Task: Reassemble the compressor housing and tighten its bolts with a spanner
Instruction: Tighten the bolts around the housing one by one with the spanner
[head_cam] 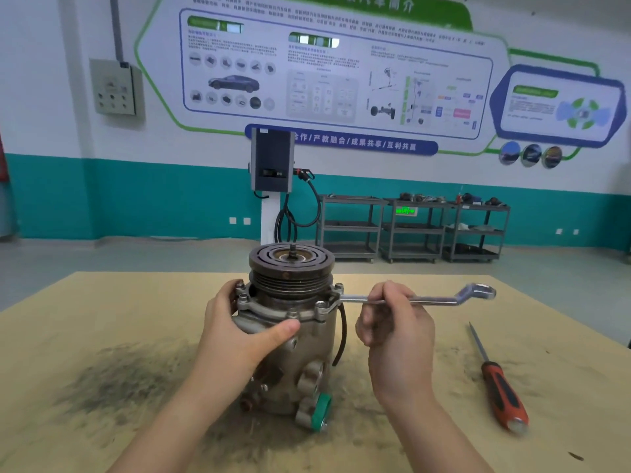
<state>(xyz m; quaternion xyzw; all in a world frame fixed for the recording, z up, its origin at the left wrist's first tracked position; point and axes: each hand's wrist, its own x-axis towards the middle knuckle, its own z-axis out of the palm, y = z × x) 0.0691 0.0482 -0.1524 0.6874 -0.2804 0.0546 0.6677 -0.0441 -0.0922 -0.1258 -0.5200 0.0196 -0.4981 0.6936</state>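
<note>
L hand [235,322] grips compressor [290,322]; R hand [392,319] holds spanner [416,298] on bolt [321,306]

The left hand [239,322] wraps the compressor [290,336], so the housing wall under its palm and fingers is hidden. Right of the compressor, the right hand [392,322] covers the middle of the spanner [409,298], and whether the near ring sits fully on the bolt [321,305] is too small to tell. Both forearms run off the bottom edge. Further right of the compressor, the screwdriver [498,390] is smeared at its handle end. Behind the compressor, the poster [334,70] has unreadable small print and its top is cut off, and the oddments on the shelving carts [413,227] are too small to name.
</note>
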